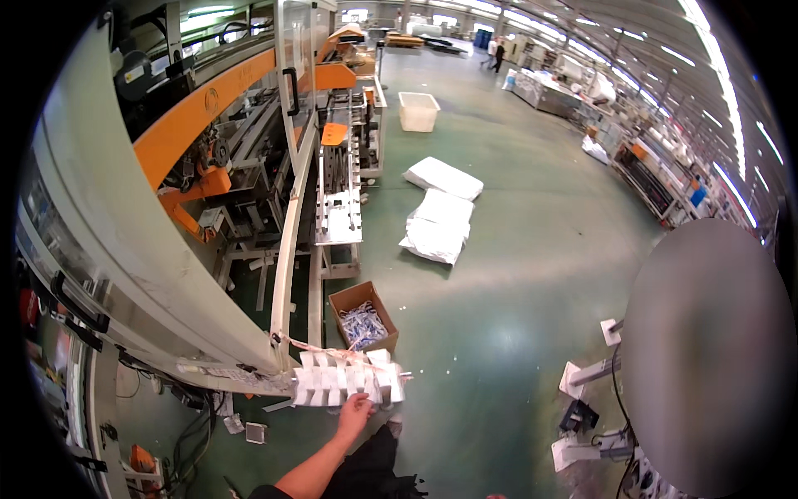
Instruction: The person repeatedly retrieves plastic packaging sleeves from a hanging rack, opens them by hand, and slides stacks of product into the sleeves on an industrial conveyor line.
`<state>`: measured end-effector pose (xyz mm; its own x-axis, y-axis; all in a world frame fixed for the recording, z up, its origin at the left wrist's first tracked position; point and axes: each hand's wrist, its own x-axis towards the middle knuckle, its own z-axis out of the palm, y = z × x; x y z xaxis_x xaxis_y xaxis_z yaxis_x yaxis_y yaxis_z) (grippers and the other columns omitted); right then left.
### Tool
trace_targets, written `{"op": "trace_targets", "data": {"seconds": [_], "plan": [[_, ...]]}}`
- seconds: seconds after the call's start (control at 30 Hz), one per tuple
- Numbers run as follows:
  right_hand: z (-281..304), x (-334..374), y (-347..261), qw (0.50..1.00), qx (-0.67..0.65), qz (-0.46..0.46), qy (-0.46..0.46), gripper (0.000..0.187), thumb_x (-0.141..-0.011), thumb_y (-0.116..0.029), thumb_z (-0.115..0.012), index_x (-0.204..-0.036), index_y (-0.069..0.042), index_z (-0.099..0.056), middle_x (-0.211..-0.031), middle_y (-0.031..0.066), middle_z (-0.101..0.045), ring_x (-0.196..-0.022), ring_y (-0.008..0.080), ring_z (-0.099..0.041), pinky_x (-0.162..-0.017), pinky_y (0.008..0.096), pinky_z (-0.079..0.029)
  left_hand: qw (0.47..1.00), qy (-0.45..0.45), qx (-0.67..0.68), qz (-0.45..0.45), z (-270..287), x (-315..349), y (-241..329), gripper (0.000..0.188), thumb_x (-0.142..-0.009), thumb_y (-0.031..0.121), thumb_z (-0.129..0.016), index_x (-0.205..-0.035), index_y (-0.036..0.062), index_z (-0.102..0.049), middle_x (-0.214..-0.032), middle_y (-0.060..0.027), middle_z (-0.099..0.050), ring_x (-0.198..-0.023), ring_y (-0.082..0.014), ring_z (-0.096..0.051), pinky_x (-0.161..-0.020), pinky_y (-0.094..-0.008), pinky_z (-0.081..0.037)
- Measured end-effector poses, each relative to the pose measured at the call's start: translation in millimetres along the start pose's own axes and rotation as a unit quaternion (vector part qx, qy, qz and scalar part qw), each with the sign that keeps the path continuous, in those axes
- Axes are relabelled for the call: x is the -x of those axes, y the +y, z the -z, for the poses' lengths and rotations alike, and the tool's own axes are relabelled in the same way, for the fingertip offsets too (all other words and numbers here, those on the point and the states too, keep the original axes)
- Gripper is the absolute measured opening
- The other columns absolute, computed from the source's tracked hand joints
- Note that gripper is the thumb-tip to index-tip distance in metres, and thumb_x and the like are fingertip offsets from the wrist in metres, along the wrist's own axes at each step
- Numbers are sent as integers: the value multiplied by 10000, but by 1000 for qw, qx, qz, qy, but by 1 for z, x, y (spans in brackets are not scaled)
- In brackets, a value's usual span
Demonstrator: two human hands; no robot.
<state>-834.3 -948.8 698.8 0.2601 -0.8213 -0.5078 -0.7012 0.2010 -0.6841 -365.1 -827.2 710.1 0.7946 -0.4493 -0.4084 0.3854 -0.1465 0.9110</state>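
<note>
A row of white block-like pieces [342, 385] sits on a thin metal rod next to the machine's frame, low in the middle of the view. My left hand [356, 413] is at the near edge of this row, its fingers loosely bent and slightly apart. It looks as if the fingertips meet the white pieces; no separate thing shows in the hand. Behind the row stands an open cardboard box [386, 315] holding many small white and blue pieces. Of my right hand [496, 496] only a sliver appears at the bottom edge, its fingers hidden.
The large machine [208, 287] with orange arms and clear doors fills the left. White sacks [440, 223] and a pale plastic bin [418, 112] stand on the green floor ahead. A blurred grey disc [711, 358] on metal feet blocks the right. Cables [187, 449] lie lower left.
</note>
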Motion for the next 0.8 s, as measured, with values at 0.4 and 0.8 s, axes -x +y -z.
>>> {"op": "trace_targets", "data": {"seconds": [0.4, 0.8], "plan": [[73, -231, -66, 978, -46, -86, -186, 203, -845, -238, -578, -735, -75, -531, -598, 15, -472, -511, 122, -430, -462, 298, -370, 902, 344, 212, 153, -94, -109, -5, 672, -745, 51, -587, -1307, 46, -219, -996, -86, -470, -777, -178, -516, -545, -327, -478], [175, -604, -197, 948, 164, 51, -268, 276, -869, -221, -519, -754, 23, -576, -614, 112, -617, -528, 167, -592, -475, 287, -468, 762, 600, 220, 101, -107, -152, -17, 485, -780, 57, -508, -1245, 39, -370, -948, -100, -534, -634, -171, -536, -477, -269, -438]]}}
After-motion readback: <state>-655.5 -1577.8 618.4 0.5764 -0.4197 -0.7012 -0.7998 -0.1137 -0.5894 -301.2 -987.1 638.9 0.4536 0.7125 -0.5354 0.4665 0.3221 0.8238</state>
